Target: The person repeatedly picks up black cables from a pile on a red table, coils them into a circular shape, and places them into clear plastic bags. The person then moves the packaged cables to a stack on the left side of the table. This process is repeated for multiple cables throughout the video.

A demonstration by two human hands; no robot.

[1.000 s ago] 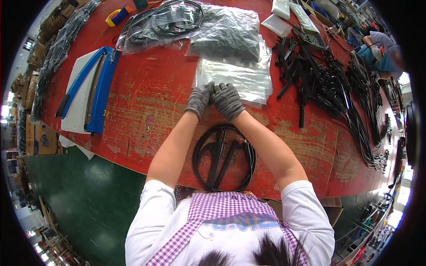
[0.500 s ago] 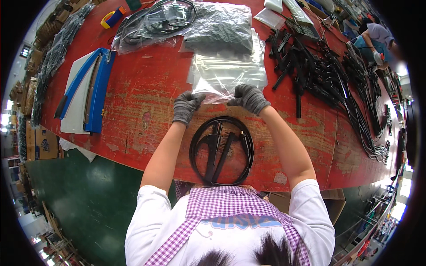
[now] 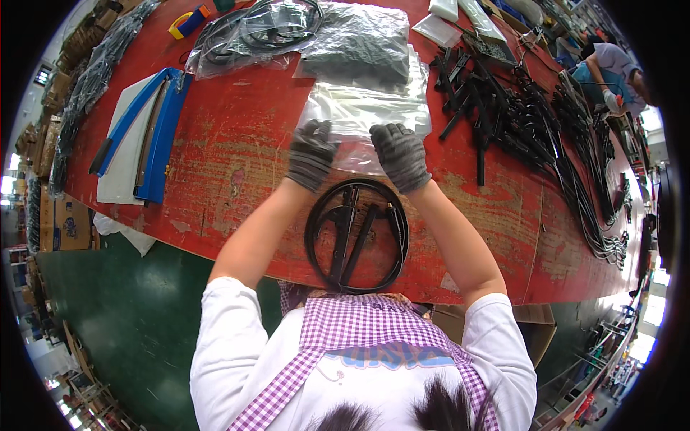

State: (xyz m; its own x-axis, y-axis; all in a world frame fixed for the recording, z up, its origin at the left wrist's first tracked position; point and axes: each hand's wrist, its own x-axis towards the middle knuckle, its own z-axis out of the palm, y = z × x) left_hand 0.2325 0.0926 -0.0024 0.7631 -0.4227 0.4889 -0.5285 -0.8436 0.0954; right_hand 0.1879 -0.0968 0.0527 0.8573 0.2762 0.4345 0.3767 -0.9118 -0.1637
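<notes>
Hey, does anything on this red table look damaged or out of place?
Some wear: the red table has paint scraped away in patches, including beside the left hand. The clear bags are stacked unevenly, edges misaligned, and black parts on the right lie in a jumbled heap.

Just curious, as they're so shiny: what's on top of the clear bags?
A bulging bag lies over much of the far end of the clear bags; the left hand and right hand are at their near part. What the bulging bag covers is hidden.
</notes>
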